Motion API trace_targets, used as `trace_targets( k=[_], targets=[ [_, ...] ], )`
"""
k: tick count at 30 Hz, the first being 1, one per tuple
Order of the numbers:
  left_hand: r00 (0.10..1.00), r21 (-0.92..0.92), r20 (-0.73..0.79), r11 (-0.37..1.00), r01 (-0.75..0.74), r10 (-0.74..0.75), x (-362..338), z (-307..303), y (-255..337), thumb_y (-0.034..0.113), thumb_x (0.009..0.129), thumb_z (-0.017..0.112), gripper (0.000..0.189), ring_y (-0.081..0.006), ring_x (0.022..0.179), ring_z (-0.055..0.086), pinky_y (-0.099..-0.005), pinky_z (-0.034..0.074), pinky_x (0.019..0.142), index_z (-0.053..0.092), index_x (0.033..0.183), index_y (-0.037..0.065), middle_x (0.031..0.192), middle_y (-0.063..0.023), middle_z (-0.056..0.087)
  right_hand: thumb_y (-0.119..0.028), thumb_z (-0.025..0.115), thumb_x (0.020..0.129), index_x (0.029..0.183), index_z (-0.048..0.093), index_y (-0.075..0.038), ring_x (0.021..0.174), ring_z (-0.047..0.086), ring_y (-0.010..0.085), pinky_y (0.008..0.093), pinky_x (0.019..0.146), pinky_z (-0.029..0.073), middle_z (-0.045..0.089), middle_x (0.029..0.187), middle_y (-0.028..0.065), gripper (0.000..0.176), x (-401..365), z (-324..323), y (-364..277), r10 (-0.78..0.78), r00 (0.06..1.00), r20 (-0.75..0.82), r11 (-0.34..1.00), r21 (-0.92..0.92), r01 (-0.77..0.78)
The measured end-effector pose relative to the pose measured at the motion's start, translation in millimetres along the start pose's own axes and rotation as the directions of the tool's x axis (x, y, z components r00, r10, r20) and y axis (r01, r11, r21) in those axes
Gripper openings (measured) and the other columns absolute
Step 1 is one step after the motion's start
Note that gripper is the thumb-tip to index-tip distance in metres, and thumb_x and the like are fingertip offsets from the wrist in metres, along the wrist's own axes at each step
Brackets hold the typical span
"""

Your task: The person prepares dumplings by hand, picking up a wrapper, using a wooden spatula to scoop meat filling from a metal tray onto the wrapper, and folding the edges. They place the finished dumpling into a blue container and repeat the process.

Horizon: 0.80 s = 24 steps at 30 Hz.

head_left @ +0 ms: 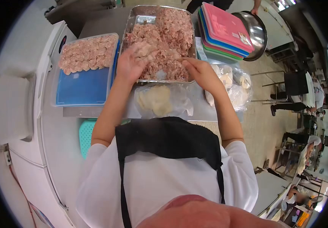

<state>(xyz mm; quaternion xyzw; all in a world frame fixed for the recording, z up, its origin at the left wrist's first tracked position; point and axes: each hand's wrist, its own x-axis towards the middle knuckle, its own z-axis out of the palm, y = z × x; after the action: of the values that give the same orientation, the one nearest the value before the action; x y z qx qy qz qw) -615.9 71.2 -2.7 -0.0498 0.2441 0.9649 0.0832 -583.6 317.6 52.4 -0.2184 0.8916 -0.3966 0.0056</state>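
Pink, coarse ground meat (171, 36), unevenly heaped

Bright in here, w/ glare on steel bowl (260, 35); edges warped, corners blk, far-off detail soft.

The bench (203, 111) shows bare steel beyond the blue tray (82, 89), leftward of the metal pan (145, 19), and between the two dough bags at the near edge. Only a narrow slot separates tray and pan. The pan is open above; its raised rim bars sideways entry. The stack of colored plastic trays (228, 28) crowds its right side, the right-hand dough bag (234, 89) fills the near right corner, and the clear dough bag (154, 100) lies before the pan, between the left hand's (132, 62) and right hand's (201, 72) forearms.
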Motion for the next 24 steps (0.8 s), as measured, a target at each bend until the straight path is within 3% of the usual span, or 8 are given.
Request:
trace_targets(
  k=[2,5,7,9,12,17,21,24],
  targets=[
    [0.960,0.305,0.275,0.952,-0.042,-0.045,-8.3,-2.1,7.4,0.003,0.087,0.058,0.058,-0.0320,0.107,0.058,-0.0416,0.053,0.086,0.034,0.140,0.009,0.129,-0.0162,0.049,-0.026,0.051,0.097,0.099,0.066,-0.004,0.060,0.057,0.0187,0.0329,0.057,0.044,0.055,0.062,0.0066,0.027,0.7,-6.0,8.5,0.179,0.976,0.122,0.970,0.141,-0.196],
    [0.919,0.755,0.389,0.591,-0.285,-0.054,-19.7,18.1,18.0,0.007,0.084,0.065,0.070,-0.0280,0.107,0.058,-0.0371,0.054,0.084,0.030,0.144,0.013,0.128,-0.0164,0.051,-0.028,0.051,0.098,0.101,0.067,-0.004,0.058,0.050,0.0122,0.0291,0.056,0.042,0.050,0.060,0.0018,0.029,-1.6,-13.7,5.5,0.284,0.911,0.299,0.884,0.288,-0.369],
    [0.863,0.839,0.504,0.219,-0.498,0.032,-19.8,26.4,20.7,0.009,0.080,0.069,0.069,-0.0253,0.111,0.058,-0.0374,0.047,0.094,0.037,0.142,0.010,0.128,-0.0122,0.053,-0.028,0.052,0.097,0.103,0.067,-0.004,0.059,0.050,0.0116,0.0282,0.057,0.043,0.052,0.061,0.0021,0.029,-4.5,-19.9,-1.9,0.242,0.908,0.343,0.895,0.283,-0.345],
    [0.803,0.803,0.596,0.036,-0.595,-0.019,-14.8,30.2,22.1,0.012,0.078,0.071,0.062,-0.0234,0.109,0.059,-0.0371,0.045,0.096,0.046,0.135,0.008,0.124,-0.0094,0.057,-0.027,0.055,0.096,0.106,0.067,-0.003,0.062,0.055,0.0142,0.0288,0.060,0.045,0.060,0.066,0.0058,0.029,-6.6,-25.7,-4.5,0.146,0.934,0.325,0.956,0.195,-0.218],
    [0.738,0.765,0.640,0.088,-0.638,-0.215,-2.2,29.3,25.8,0.015,0.075,0.073,0.046,-0.0217,0.096,0.062,-0.0359,0.047,0.087,0.059,0.119,0.007,0.108,-0.0083,0.064,-0.026,0.060,0.093,0.111,0.065,-0.003,0.069,0.062,0.0196,0.0304,0.067,0.048,0.068,0.081,0.0122,0.030,-8.2,-11.5,14.6,-0.146,0.983,0.115,0.979,0.160,0.127],
    [0.726,0.758,0.578,-0.085,-0.647,-0.374,2.1,31.0,20.0,0.023,0.072,0.073,0.037,-0.0244,0.083,0.063,-0.0342,0.048,0.075,0.062,0.103,0.005,0.088,-0.0119,0.066,-0.027,0.063,0.090,0.114,0.065,-0.006,0.082,0.065,0.0291,0.0343,0.074,0.049,0.068,0.094,0.0167,0.033,5.0,-1.8,52.9,-0.181,0.951,0.250,0.982,0.097,0.161],
    [0.849,0.840,0.497,-0.145,-0.523,-0.180,14.0,-0.9,-1.4,0.030,0.074,0.074,0.039,-0.0283,0.083,0.062,-0.0348,0.048,0.076,0.063,0.102,0.005,0.088,-0.0132,0.065,-0.024,0.061,0.091,0.111,0.066,-0.003,0.086,0.064,0.0316,0.0358,0.076,0.049,0.067,0.097,0.0163,0.029,25.9,-24.4,73.3,-0.187,0.937,0.295,0.975,-0.061,0.214],
    [0.929,0.924,0.367,-0.125,-0.361,0.035,25.6,-21.1,-10.8,0.035,0.075,0.075,0.045,-0.0274,0.087,0.063,-0.0352,0.049,0.078,0.063,0.105,0.003,0.092,-0.0135,0.066,-0.025,0.059,0.091,0.111,0.065,-0.011,0.077,0.061,0.0357,0.0409,0.068,0.049,0.063,0.088,0.0150,0.025,19.9,-23.1,71.8,-0.212,0.975,0.072,0.926,-0.304,0.224]
  ],
)
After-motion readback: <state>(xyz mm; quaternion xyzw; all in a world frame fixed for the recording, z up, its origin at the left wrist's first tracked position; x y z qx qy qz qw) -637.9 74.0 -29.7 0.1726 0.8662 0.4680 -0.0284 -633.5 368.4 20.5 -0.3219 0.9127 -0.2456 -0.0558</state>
